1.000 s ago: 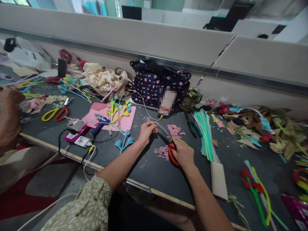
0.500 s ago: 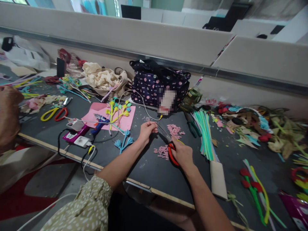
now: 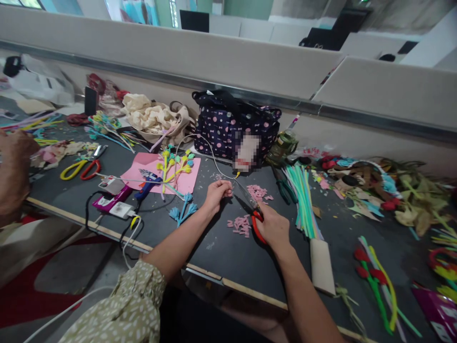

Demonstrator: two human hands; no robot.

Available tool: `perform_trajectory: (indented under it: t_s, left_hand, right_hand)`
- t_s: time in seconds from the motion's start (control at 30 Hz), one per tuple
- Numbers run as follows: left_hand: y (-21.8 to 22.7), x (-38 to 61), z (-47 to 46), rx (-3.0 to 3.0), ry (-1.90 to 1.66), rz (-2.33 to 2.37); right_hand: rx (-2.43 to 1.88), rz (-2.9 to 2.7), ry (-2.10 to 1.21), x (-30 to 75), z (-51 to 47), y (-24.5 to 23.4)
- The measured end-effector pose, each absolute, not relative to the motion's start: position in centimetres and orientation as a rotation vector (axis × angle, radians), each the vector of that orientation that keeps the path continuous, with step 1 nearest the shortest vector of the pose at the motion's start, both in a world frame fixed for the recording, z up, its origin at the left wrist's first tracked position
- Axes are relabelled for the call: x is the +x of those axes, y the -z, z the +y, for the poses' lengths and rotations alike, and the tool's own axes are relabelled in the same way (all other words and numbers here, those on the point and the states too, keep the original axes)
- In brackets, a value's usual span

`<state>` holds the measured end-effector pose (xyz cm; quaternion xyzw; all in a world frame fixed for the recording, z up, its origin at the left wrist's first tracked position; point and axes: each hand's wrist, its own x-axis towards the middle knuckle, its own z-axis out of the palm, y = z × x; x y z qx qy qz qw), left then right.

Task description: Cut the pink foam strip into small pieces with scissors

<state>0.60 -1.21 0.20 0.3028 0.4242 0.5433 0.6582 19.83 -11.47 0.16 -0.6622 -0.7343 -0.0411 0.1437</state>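
Observation:
My right hand grips red-handled scissors whose blades stand apart and point up-left toward my left hand. The left hand's fingers are pinched on something small that I cannot make out, right at the blade tips. Small pink cut pieces lie on the dark table between and below the hands, with another pink pile just behind the scissors.
A polka-dot bag stands behind the hands. A pink sheet with pipe-cleaner flowers and a blue glue gun lie left. Green pipe cleaners, a cardboard tube, spare scissors. Another person's arm is at far left.
The scissor blades have opened wider than half a second ago. Both hands stay in nearly the same place; the view shifted slightly.

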Motion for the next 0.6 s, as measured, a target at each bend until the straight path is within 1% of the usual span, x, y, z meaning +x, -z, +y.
perform_trajectory:
  t_s: [0.3,0.6]
  left_hand:
    - [0.07,0.40,-1.00,0.676,-1.250,0.939]
    - [-0.10,0.46,-1.06,0.736,-1.276,0.994]
  right_hand:
    - [-2.003,-2.124,0.150,19.83,-11.38,-0.44]
    - [-1.946,-2.112,0.143,19.84,-11.28,-0.05]
